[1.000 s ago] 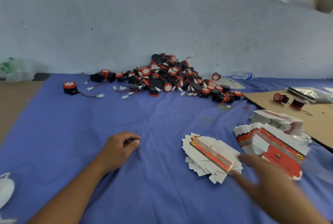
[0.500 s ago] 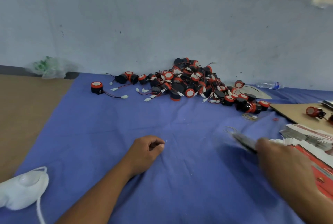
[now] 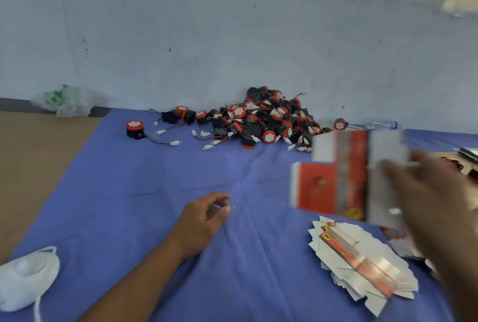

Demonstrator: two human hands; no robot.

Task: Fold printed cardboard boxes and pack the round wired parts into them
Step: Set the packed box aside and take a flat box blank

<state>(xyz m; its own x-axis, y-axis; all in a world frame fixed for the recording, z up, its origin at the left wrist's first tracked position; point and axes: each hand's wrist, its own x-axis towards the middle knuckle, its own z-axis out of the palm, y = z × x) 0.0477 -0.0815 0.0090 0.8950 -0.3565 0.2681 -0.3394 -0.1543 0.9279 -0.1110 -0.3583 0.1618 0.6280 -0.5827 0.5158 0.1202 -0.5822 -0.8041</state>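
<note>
the right hand (image 3: 437,205) holds one flat box (image 3: 346,176) up in the air at the right, above the blue cloth (image 3: 155,192). half a second ago this box showed only as a thin edge, low and just in front of the hand. now it is lifted higher and turned so its red, grey and white printed face shows. the fingers are clamped on its right edge, though blur hides how they lie. a second ago this hand was reaching, with nothing in it, over the stacks of boxes.

the left hand (image 3: 204,218) has stayed where it was, resting on the cloth near the middle. its fingers are loosely curled with the thumb close to the fingertips, and it holds nothing.

the stack of flat boxes (image 3: 362,262) lies fanned out on the cloth at the near right, below the lifted box. the pile of round wired parts (image 3: 263,119) sits at the far side against the wall, unchanged, its red and black wires and white plugs trailing out to the left. one single part (image 3: 134,129) stands apart to the left of the pile.

a white mask (image 3: 25,277) lies at the near left edge. a plastic bag (image 3: 69,100) rests by the wall at the far left, and a water bottle (image 3: 382,124) lies at the far right, behind the lifted box.
</note>
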